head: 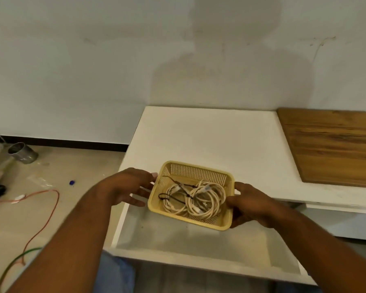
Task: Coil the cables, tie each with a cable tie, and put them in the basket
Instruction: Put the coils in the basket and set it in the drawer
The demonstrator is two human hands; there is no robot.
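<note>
A tan perforated basket [195, 166] hangs over the front edge of the white tabletop [209, 136] and the open drawer [178, 237]. Inside it lie coiled cream cables [207, 197], bound with black cable ties [173, 200]. My right hand [249, 206] grips the basket's right rim, thumb on top and fingers underneath. My left hand [127, 187] is at the basket's left wall with its fingers stretched out; I cannot tell whether they touch it.
A wooden board [334, 144] lies on the tabletop at the right. On the floor to the left are a metal can [22, 153], an orange wire [49, 208], a green wire [15, 261] and a small blue cap [71, 182].
</note>
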